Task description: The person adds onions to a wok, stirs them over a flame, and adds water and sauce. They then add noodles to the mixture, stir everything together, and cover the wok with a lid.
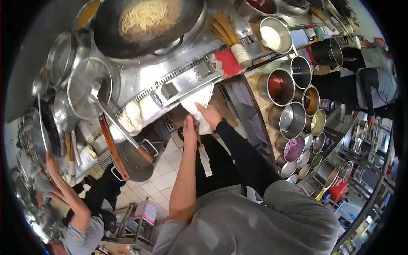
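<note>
One crumpled white cloth [196,102] is at twelve o'clock, by the steel worktop [138,77]; the right hand [209,116] grips it, closed. The left hand [190,131] is just beside it, its grip unclear. Beyond, toward eleven o'clock, pale noodles [145,19] lie in a large black metal wok [105,29].

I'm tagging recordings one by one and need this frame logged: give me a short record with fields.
left hand: beside the cloth, fingers extended
right hand: gripping the cloth
cloth: white, at the stove edge
wok: holds noodles, on the stove
left of wok: strainer, ladle
right of wok: bamboo brush
further right: metal pots, several filled
others: co-workers at left and right
</note>
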A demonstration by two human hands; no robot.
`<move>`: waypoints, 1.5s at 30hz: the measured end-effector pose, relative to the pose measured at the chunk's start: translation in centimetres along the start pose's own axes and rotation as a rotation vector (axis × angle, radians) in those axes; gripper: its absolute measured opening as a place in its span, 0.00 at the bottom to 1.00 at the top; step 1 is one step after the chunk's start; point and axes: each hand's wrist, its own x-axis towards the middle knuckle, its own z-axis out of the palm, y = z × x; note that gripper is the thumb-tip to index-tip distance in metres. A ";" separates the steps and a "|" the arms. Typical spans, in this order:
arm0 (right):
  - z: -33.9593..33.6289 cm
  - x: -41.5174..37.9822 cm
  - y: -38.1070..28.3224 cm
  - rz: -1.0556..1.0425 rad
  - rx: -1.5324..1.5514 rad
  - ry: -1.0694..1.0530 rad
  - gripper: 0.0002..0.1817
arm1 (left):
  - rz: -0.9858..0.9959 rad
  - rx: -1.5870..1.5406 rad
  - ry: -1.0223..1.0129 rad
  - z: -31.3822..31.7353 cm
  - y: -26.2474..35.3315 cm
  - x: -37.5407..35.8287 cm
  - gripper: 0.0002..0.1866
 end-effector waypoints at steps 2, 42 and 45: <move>-0.6 -1.4 0.0 0.043 0.220 -0.059 0.22 | 0.028 0.052 -0.059 2.1 2.1 0.4 0.27; -28.9 -4.3 31.0 0.699 -1.087 0.815 0.18 | 0.395 0.968 -0.060 1.4 -1.0 9.2 0.31; -28.7 -4.2 31.0 0.717 -1.056 0.822 0.19 | 0.262 0.969 -0.115 1.1 -0.2 8.9 0.28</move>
